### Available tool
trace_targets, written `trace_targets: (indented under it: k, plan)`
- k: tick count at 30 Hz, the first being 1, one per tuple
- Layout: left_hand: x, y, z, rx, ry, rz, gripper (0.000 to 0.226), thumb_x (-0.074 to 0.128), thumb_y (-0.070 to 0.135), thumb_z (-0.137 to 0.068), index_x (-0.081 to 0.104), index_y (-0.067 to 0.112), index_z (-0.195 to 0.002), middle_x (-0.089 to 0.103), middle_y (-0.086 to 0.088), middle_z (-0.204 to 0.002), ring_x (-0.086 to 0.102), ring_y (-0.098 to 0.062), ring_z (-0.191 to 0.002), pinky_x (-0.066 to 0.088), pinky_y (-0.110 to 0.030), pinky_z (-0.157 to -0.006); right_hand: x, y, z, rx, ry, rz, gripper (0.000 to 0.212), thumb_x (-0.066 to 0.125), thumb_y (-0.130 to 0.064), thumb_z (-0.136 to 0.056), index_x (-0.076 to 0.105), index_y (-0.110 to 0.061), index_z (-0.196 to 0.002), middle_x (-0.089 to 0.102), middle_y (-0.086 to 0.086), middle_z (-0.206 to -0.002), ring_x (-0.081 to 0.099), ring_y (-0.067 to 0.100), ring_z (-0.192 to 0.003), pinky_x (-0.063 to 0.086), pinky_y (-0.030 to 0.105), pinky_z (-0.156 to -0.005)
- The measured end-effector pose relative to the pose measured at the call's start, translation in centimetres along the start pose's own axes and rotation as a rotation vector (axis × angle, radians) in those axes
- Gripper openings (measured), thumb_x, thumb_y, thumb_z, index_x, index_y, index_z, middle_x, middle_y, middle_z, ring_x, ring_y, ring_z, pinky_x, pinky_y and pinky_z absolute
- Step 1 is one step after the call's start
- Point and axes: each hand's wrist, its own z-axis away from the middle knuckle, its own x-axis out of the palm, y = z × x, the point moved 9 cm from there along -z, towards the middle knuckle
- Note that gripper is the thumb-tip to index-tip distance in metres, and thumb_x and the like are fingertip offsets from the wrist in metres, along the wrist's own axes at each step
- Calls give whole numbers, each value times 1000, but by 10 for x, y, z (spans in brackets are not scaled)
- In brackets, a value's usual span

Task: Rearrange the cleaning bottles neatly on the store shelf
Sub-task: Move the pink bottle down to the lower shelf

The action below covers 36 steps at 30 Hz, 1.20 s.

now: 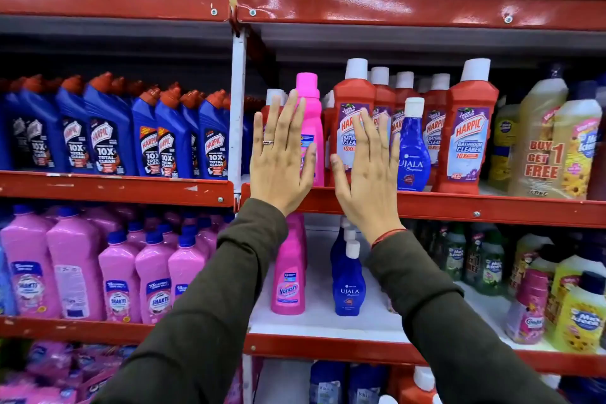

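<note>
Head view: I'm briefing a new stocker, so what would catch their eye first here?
Two open hands, left and right, raised flat before the middle shelf, holding nothing. Behind them, among red Harpic bottles, stand two misfits: a pink bottle by the left hand and a blue Ujala bottle right of the right hand.

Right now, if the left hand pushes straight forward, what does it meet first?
Most likely the pink bottle directly behind the left hand; the open fingers overlap it, though depth between them is unclear.

left hand point(281, 154), right hand point(365, 170), shelved bottles point(465, 128)
</note>
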Motion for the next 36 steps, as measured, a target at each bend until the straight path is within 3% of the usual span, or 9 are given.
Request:
trace_targets:
  k: [5,8,11,14,20,29,33,36]
  plan:
    - [-4,-39,12,-54,-17,-38,66,43,31,-102,21,7,-160,17,-7,-169,10,-26,-157,3,-48,-128,32,-15,-6,66,-141,-194,58,46,-37,-102,36,-11,-153,42,6,-157,38,21,-146,29,42,-121]
    - [0,-64,27,-83,-36,-36,65,42,30,-103,20,9,-160,16,-6,-169,7,-23,-158,4,-49,-128,59,-12,-9,214,-279,-411,59,49,-33,-102,34,-9,-153,42,9,-156,38,21,-145,27,28,-118]
    - [9,-83,47,-109,-74,-41,63,38,28,-102,22,10,-160,18,-5,-169,9,-23,-158,2,-45,-129,84,-3,-11,371,-404,-536,59,55,-32,-99,37,-8,-150,52,14,-148,51,27,-136,40,43,-116]
    - [21,-101,71,-150,-119,-49,61,32,30,-102,23,10,-160,19,-3,-169,10,-22,-157,-5,-38,-128,93,1,-13,453,-481,-588,49,60,-28,-97,45,-10,-141,62,12,-137,61,27,-123,48,41,-106]
    - [45,-107,101,-143,-202,-2,60,22,32,-105,22,7,-159,19,-7,-169,8,-24,-158,5,-45,-128,99,6,-12,537,-493,-754,60,67,-29,-94,41,-13,-145,62,6,-136,64,21,-118,51,45,-106]
    - [53,-110,105,-123,-208,-73,59,22,30,-106,17,6,-160,14,-10,-170,5,-26,-158,6,-46,-128,86,1,-12,488,-397,-862,60,70,-26,-92,44,-12,-144,62,4,-131,63,13,-116,56,23,-88]
    - [53,-111,105,-129,-215,-71,59,22,30,-106,20,5,-160,17,-10,-169,9,-27,-157,6,-45,-128,80,5,-15,499,-335,-904,59,72,-25,-91,47,-11,-142,62,9,-135,63,20,-122,57,39,-99]
    - [53,-112,108,-140,-222,-63,58,22,30,-106,21,6,-159,18,-9,-169,9,-26,-157,8,-45,-128,75,6,-19,503,-307,-932,58,72,-25,-91,48,-11,-142,63,9,-134,63,20,-123,56,41,-101]
